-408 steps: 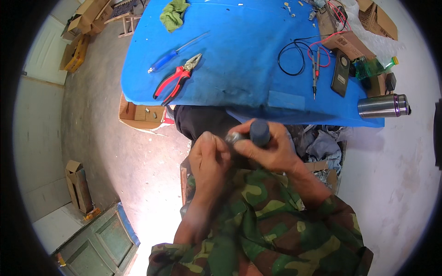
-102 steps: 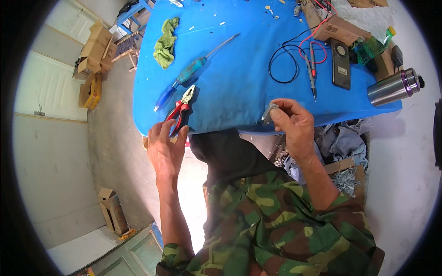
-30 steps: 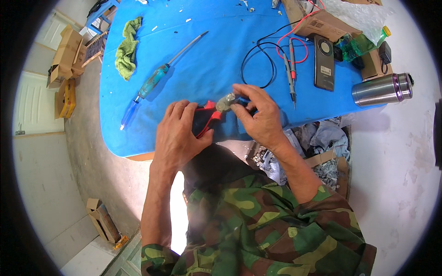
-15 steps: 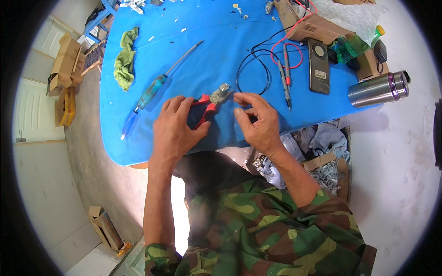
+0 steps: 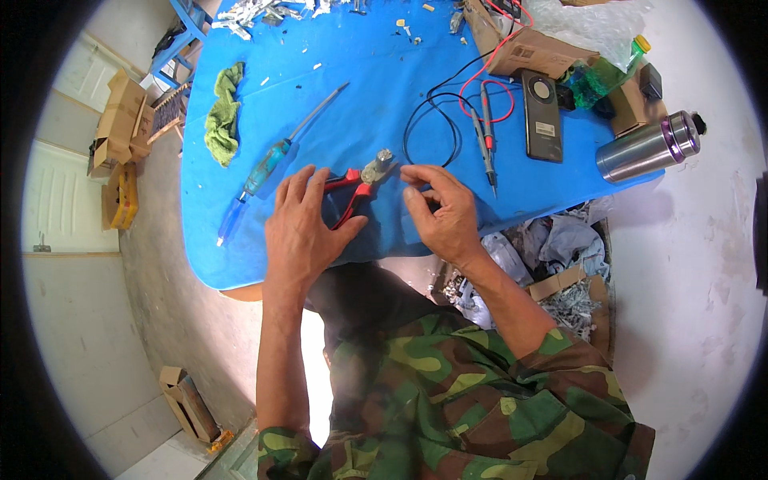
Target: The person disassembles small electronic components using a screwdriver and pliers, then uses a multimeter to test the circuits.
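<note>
My left hand is wrapped round the spread red handles of a pair of pliers. A small silvery metal piece shows at the plier jaws; whether it is gripped there is unclear. To the right of the jaws, my right hand is curled, its thumb and forefinger drawn near each other. Anything between those fingertips is too small to make out. Left of my left hand lies a long screwdriver with a translucent blue-green handle, its shaft pointing away.
The blue-covered table holds a green cloth, black and red test probes, a dark phone and a steel flask. Cardboard and a green bottle stand far right. Silvery scraps lie along the far side.
The whole view has shifted slightly, bringing more of the far scraps into sight. Both hands and the pliers keep nearly the same places relative to each other.
</note>
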The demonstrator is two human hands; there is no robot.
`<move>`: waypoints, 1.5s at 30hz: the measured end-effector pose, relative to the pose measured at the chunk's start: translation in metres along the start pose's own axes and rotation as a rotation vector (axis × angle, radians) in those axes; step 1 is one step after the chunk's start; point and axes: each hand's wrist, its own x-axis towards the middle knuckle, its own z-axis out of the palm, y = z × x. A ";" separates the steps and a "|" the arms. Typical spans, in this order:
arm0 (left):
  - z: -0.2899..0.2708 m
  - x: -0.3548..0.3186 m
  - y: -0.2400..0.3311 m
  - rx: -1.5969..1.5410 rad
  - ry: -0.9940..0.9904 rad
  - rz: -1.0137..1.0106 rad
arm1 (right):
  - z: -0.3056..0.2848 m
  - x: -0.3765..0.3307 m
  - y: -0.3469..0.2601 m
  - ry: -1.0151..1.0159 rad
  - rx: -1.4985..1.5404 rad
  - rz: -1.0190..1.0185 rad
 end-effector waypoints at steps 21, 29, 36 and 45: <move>0.029 -0.127 0.044 -0.534 0.112 -0.081 | -0.095 0.039 0.004 0.208 -0.668 0.141; 0.065 -0.144 0.056 -0.657 0.022 -0.189 | -0.094 0.056 0.023 0.293 -0.783 0.008; 0.066 -0.149 0.054 -0.766 0.089 -0.322 | -0.102 0.000 0.044 0.434 -0.650 -0.177; 0.053 -0.177 0.057 -0.859 0.171 -0.395 | -0.106 0.000 0.064 0.435 -0.534 0.010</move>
